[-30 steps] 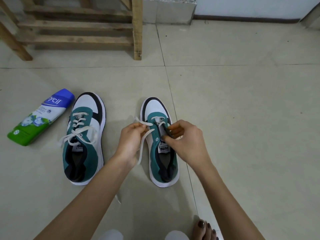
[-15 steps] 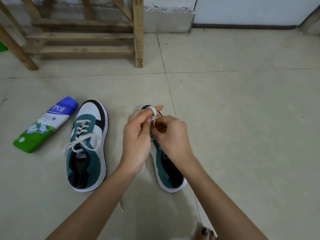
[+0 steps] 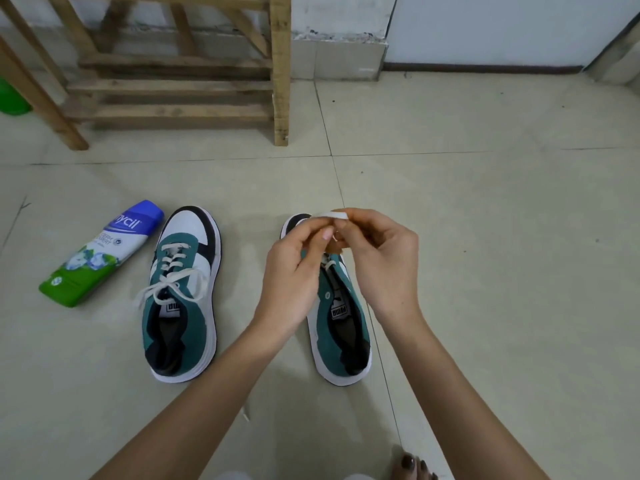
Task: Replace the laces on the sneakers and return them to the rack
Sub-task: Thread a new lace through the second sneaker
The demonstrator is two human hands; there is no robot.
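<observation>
Vs 1 s ago, both hands are lifting off the eyelets: L hand & R hand fingers are pinching the white lace together above the toe of the half-laced sneaker, which is sitting on the floor beside the tied sneaker. Prob. the lace is being drawn thru, so lacing is only starting; the rack is waiting behind.

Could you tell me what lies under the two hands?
The front of the right-side sneaker lies under the left hand and right hand, which pinch its white lace; most eyelets are hidden.
</observation>
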